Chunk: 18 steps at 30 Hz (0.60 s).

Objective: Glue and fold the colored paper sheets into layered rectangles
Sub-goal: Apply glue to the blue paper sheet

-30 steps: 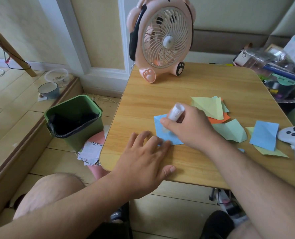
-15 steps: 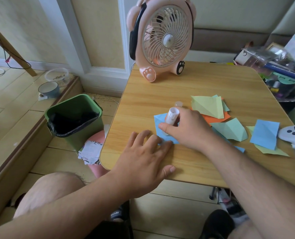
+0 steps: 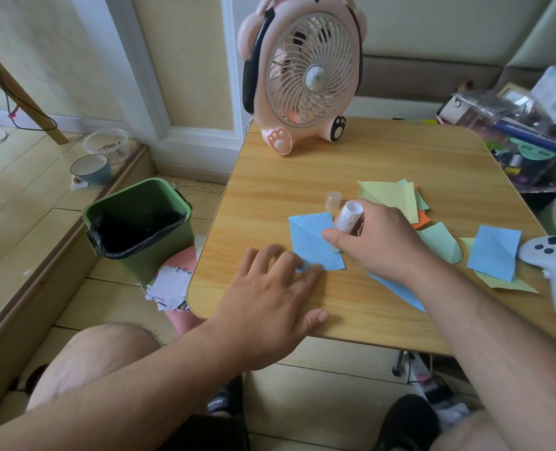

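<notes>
Blue sheet: the blue paper sheet (image 3: 312,240) lies flat on the table (image 3: 384,157), its near corner under your left fingertips and its right part under your right hand.
Glue stick: the glue stick (image 3: 348,218) leans away from you in your right hand (image 3: 380,245), its lower end down at the paper; whether the tip touches is hidden by your thumb.
Cap: the glue cap (image 3: 333,199) stands just beyond your right hand, loose.
Risk: I judge the sheet could skid or crumple if you drag the stick toward the unpinned far edge; only one corner is held.
Risk two: your right forearm crosses another blue piece, so a sweep could shift it.
Left hand: your left hand (image 3: 270,294) lies flat, fingers spread wide, pressing the corner, thumb by the table edge.
Right hand: curled round the stick, wrist low.
Other sheets: the folded paper pile (image 3: 397,198) sits beyond your right hand.
</notes>
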Each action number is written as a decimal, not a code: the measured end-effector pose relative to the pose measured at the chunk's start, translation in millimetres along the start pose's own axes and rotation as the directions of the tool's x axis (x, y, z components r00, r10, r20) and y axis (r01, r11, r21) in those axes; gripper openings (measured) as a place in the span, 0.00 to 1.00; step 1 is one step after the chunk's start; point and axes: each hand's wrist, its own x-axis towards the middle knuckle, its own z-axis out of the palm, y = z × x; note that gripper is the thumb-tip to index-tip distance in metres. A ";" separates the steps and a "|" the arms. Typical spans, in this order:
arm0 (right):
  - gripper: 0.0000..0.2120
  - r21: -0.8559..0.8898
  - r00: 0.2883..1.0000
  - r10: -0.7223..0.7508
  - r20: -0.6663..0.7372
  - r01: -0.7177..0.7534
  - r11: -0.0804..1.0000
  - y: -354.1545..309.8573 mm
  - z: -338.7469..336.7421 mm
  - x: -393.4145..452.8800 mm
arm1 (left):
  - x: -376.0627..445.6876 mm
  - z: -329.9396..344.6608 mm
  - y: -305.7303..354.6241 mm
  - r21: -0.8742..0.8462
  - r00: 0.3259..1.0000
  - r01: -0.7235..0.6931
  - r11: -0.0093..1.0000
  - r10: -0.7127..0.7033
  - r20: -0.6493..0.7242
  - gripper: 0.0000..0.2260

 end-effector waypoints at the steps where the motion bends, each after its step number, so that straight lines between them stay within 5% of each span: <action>1: 0.14 0.007 1.000 0.006 0.002 -0.006 1.000 0.4 -0.4 0.5 | -0.3 -0.2 -0.1 0.000 1.000 -0.001 1.000 0.001 -0.001 0.31; 9: 0.09 0.522 0.984 0.140 -0.108 -0.064 0.851 2.1 -11.8 8.2 | -2.0 1.6 -2.7 0.020 1.000 0.015 1.000 -0.015 0.010 0.31; 18: 0.10 0.370 0.994 0.050 -0.093 -0.013 0.929 -14.2 6.3 4.5 | -1.0 0.3 -0.6 -0.014 0.999 0.033 0.999 -0.034 -0.023 0.33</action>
